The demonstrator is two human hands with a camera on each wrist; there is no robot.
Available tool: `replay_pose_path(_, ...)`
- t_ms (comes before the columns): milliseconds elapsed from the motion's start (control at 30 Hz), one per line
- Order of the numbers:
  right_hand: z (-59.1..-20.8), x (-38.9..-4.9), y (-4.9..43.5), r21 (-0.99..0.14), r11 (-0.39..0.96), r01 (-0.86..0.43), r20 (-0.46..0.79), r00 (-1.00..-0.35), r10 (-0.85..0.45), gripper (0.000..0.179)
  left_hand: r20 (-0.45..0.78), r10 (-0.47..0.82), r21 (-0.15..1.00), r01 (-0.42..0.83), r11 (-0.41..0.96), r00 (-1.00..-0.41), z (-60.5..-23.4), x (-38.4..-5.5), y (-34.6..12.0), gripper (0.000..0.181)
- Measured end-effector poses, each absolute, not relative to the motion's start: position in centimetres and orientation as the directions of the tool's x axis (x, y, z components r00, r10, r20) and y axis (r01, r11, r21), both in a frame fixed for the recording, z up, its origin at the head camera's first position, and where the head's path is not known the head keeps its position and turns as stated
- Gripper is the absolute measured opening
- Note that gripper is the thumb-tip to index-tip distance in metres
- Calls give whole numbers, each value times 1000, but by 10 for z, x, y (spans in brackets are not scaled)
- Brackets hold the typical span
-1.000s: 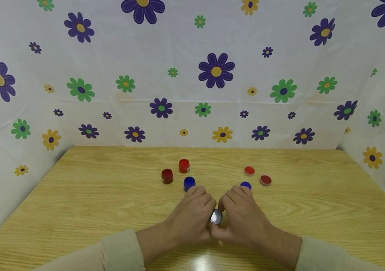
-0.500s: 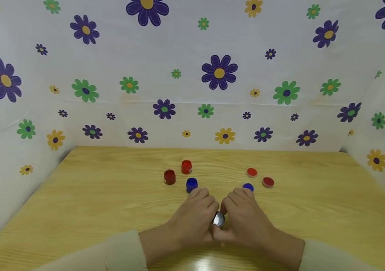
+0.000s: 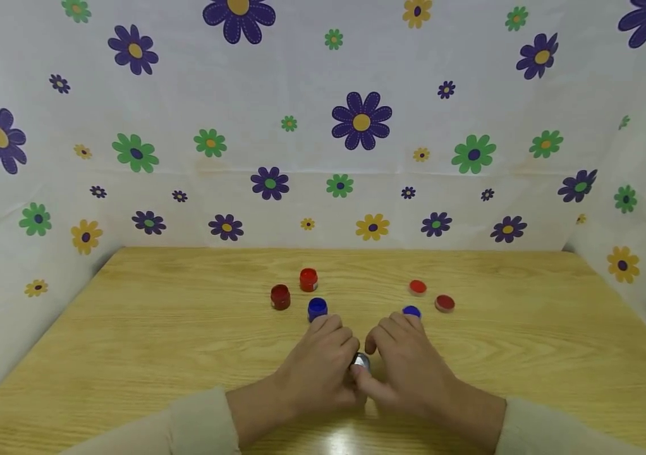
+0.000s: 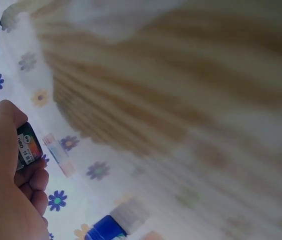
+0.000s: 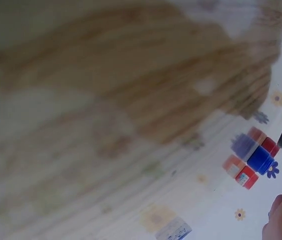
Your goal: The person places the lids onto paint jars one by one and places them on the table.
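The left hand (image 3: 323,363) grips a dark jar (image 4: 29,145), its fingers wrapped round the labelled body, which leaves the shiny top (image 3: 361,360) exposed between both hands. The right hand (image 3: 405,366) curls about that top, its thumb against the near edge; whether its index finger also touches cannot be told. This split grip probably lets one side steady the body while the other works the top, and keeping the jar close to the person likely gives both wrists room.

Beyond the left hand on the counter (image 3: 186,328) stand three uncapped jars: a blue jar (image 3: 317,310) just past the knuckles, with a dark red jar (image 3: 280,297) and a bright red jar (image 3: 308,280) farther out. They stand upright, presumably to keep the contents in. Beyond the right hand lie a blue lid (image 3: 411,312), a bright red lid (image 3: 417,288) and a dark red lid (image 3: 445,304), coloured faces up, perhaps to keep the counter clean. Jars to one side and lids to the other suggests deliberate sorting.
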State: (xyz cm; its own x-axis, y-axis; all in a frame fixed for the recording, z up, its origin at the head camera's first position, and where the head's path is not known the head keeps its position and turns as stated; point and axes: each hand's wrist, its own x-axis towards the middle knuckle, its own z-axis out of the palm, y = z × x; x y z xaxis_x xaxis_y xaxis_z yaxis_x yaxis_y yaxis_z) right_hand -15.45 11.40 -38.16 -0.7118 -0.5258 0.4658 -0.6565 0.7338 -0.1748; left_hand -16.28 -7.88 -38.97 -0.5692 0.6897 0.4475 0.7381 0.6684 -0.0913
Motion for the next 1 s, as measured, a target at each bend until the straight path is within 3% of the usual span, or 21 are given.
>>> replay_pose_path(300,-387,-156,130,-226,791,-568,393,-796,-459,21,349,625,14,671,742,-698,-388,-157,-116,27)
replay_pose_path(567,-390,-162,152,-199,818,-539,415,-803,-428,21,362,551,53,606,794,-752,-389,-157,-153,23)
replay_pose_path(1000,-387,-177,183,-257,887,-385,341,-894,-290,17,289,417,56,450,891,-862,-384,-158,-201,28)
